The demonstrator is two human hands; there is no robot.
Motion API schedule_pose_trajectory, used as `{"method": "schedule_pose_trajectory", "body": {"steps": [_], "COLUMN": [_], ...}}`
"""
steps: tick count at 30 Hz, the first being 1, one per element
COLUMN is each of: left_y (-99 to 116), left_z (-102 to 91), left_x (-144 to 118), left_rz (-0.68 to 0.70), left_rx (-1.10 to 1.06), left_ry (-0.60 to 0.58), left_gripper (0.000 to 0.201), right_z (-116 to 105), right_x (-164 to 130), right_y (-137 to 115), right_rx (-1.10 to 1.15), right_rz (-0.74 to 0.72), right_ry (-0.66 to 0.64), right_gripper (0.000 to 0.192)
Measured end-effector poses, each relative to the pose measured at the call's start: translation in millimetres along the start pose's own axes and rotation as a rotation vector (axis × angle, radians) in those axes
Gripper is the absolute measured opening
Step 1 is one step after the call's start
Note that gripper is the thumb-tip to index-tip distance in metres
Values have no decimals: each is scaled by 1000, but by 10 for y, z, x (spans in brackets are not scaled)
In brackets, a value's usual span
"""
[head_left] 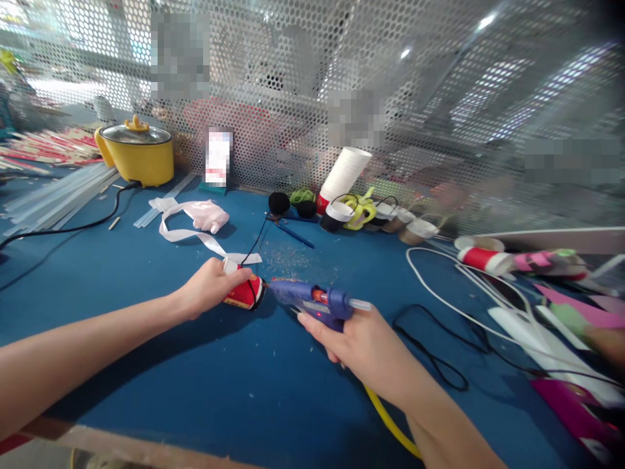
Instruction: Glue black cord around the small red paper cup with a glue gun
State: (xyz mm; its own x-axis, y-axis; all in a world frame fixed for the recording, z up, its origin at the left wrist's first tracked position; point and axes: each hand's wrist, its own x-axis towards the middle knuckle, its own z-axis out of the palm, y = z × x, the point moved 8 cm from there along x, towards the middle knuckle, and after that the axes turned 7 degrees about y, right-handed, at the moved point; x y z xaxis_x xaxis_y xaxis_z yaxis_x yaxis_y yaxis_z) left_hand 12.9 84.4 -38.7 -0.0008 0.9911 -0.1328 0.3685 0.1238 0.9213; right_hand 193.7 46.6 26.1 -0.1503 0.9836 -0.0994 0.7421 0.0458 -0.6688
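Note:
My left hand (208, 288) is closed around a red paper cup (247, 293) tipped on its side, with black yarn (256, 240) running across it. My right hand (349, 335) grips a blue hot glue gun (305, 298) by its handle. The gun's nozzle points left and is at the cup's dark rim; whether it touches, I cannot tell. A clear glue stick (360, 304) pokes out of the gun's back. White ribbon (195, 236) lies just behind the cup, leading to a pale pink bundle (208, 215).
A yellow electric pot (151, 159) stands at the back left beside clear glue sticks (63, 195). Farther back are a phone (217, 156), black yarn balls (279, 203), stacked white cups (346, 174) and several small cups. White and black cables (439, 371) loop across the right side of the blue table (234, 384).

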Motion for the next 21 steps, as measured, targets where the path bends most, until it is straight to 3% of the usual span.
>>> {"method": "schedule_pose_trajectory", "body": {"steps": [13, 21], "left_y": [14, -57], "left_z": [-12, -32], "left_x": [-9, 12], "left_rz": [20, -35], "left_rx": [24, -10], "left_ry": [11, 37], "left_gripper": [40, 39], "right_z": [9, 15], "right_x": [59, 6], "right_y": [-22, -11], "right_rx": [-24, -38], "right_rz": [-10, -17], "right_ry": [6, 22], "right_gripper": [16, 24]}}
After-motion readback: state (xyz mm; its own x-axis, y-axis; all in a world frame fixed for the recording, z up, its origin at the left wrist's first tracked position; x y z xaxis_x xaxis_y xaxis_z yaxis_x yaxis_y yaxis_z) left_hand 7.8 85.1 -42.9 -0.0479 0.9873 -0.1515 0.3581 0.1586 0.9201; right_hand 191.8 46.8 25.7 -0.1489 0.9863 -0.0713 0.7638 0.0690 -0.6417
